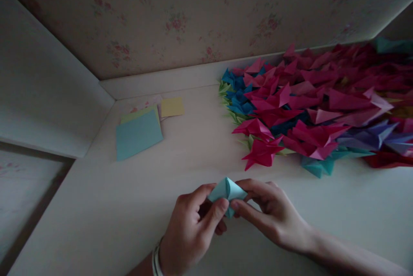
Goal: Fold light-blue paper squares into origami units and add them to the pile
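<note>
A small piece of light blue origami paper point(226, 188), folded into a diamond-like shape, is held up between both hands above the white table. My left hand point(196, 222) pinches its left side, thumb on the near face and fingers behind. On the other side, my right hand point(269, 209) grips the right corner with thumb and index finger, its other fingers curled. Both thumbs nearly meet at the paper's lower middle. Parts of the lower folds are hidden by the thumbs.
To the right spreads a big heap of folded paper pieces point(309, 104), mostly pink, some blue, green, purple and teal. Flat light blue sheets point(139, 135) lie at the left, by a small yellow paper square point(172, 107). Behind the white table point(190, 151) rises a floral wall point(155, 22).
</note>
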Available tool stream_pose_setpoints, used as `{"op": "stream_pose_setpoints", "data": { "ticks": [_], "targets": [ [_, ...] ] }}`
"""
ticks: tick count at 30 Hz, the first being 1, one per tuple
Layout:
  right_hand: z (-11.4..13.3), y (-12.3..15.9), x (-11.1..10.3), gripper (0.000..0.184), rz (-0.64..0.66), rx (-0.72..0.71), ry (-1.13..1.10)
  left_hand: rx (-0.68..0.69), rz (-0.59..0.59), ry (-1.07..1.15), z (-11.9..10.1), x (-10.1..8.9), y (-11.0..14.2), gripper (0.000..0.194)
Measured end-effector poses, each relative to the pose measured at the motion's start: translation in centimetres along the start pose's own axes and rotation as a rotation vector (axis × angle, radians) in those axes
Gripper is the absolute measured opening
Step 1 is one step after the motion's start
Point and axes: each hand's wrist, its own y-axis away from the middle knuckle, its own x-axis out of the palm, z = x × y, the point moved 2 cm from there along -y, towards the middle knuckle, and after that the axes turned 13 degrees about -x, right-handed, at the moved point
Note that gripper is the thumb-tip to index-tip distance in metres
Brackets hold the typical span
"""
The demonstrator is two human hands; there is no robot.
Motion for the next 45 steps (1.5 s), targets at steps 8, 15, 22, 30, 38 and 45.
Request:
{"op": "stream_pose_setpoints", "data": {
  "ticks": [8, 15, 22, 30, 38, 45],
  "targets": [
    [0.12, -0.42, -0.09, 0.033, 0.120, 0.068, -0.124, -0.073, 0.038, 0.037, -0.05, 0.33, -0.21, 0.032],
    [0.18, -0.93, -0.42, 0.038, 0.076, 0.052, -0.095, -0.105, 0.117, 0.024, 0.05, 0.44, 0.03, 0.031],
    [-0.15, -0.38, -0.07, 0.031, -0.012, -0.051, 0.120, -0.120, 0.103, -0.068, 0.50, 0.80, -0.14, 0.042],
    [-0.22, -0.27, 0.29, 0.033, 0.005, 0.034, 0.041, -0.159, 0.149, -0.004, 0.61, 0.84, -0.03, 0.039],
    [0.16, -0.42, 0.20, 0.040, 0.137, 0.195, -0.293, -0.145, 0.218, 0.200, 0.06, 0.61, -0.23, 0.035],
    [0.32, -0.80, -0.50, 0.036, 0.002, 0.200, -0.372, -0.111, 0.128, 0.334, -0.17, 0.00, -0.17, 0.039]
  ]
}}
